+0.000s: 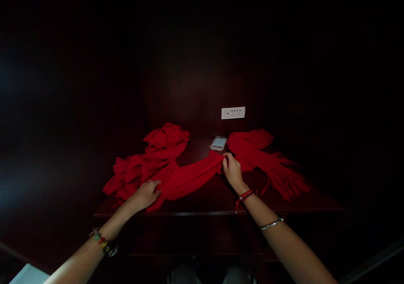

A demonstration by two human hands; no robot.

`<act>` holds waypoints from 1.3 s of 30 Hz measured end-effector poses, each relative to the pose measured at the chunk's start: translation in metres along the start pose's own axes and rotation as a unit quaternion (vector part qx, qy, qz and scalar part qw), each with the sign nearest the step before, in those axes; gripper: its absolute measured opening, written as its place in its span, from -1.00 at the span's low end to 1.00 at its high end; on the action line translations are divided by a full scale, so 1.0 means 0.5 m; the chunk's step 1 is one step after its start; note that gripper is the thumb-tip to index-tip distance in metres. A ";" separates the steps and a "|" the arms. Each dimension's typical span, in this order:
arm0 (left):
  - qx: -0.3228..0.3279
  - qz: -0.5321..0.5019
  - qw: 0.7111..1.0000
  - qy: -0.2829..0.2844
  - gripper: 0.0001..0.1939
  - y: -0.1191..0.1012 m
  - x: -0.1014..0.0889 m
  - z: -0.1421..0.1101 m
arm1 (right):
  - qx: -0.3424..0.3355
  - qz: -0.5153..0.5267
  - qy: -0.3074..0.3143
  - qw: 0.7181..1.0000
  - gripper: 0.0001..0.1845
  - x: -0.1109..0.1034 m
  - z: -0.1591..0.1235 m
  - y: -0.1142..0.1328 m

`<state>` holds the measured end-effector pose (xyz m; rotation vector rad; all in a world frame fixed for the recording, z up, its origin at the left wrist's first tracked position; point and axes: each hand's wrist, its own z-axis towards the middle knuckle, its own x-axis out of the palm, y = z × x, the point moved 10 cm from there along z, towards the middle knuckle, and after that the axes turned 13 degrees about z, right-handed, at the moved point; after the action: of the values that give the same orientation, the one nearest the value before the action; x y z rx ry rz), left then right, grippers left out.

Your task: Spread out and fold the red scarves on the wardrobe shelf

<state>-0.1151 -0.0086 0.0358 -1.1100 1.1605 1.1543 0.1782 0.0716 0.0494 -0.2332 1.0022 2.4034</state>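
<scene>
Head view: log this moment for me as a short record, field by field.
Left hand: on the red fringed scarf; grip unclear
Right hand: pinching the scarf's edge
Scarf layout: bunched at left, a length running between the hands, fringe spread at right
Surface: dark tabletop
Beyond the hands: smartphone on the tabletop; white socket panel on the back wall

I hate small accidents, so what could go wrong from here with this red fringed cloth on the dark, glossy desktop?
The red fringed cloth lies right by the flat, pale phone-like device, so a tug from the right hand might drag it. Near the left hand, cloth comes close to the front edge of the dark, glossy desktop and could slip off. The thin red bracelet has a dangling end that might catch the fringe.
</scene>
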 end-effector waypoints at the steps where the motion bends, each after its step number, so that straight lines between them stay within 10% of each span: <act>1: -0.005 -0.052 0.998 -0.027 -0.83 0.003 -0.023 0.008 | 0.002 0.003 -0.012 1.000 -0.72 -0.007 0.000 -0.002; 5: -0.051 -0.213 0.957 -0.191 -0.75 0.062 -0.177 0.052 | -0.023 0.027 -0.034 0.999 -0.73 -0.022 0.002 0.009; 9: 0.040 0.000 0.985 -0.170 -0.75 0.032 -0.279 0.113 | -0.078 0.040 -0.016 0.996 -0.72 -0.027 -0.002 0.038; 14: -0.001 0.231 0.973 -0.004 -0.54 0.000 -0.201 0.143 | -0.123 0.060 0.098 0.986 -0.71 -0.005 -0.026 0.071; 19: 0.184 0.107 0.976 -0.044 -0.47 -0.200 -0.061 0.075 | -0.120 0.083 0.208 0.967 -0.69 0.030 -0.060 0.096; 23: 0.195 0.059 0.979 -0.004 -0.38 -0.256 0.045 0.044 | -0.111 0.095 0.304 0.941 -0.56 0.050 -0.081 0.090; 27: 0.200 0.117 0.972 -0.036 -0.52 -0.214 0.040 0.057 | -0.090 0.018 0.370 0.925 -0.45 0.049 -0.098 0.039; 33: 0.098 0.283 0.949 -0.095 -0.48 -0.097 -0.062 0.092 | -0.112 -0.039 0.392 0.912 -0.60 0.050 -0.117 0.010; 39: 0.062 0.265 0.952 0.138 -0.39 -0.149 -0.013 0.089 | -0.108 -0.085 0.356 0.925 -0.60 0.031 -0.091 0.002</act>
<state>-0.0374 0.0289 0.0485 -0.9043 1.8019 1.3303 0.1627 0.0451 0.0125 -1.2882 0.9393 2.2879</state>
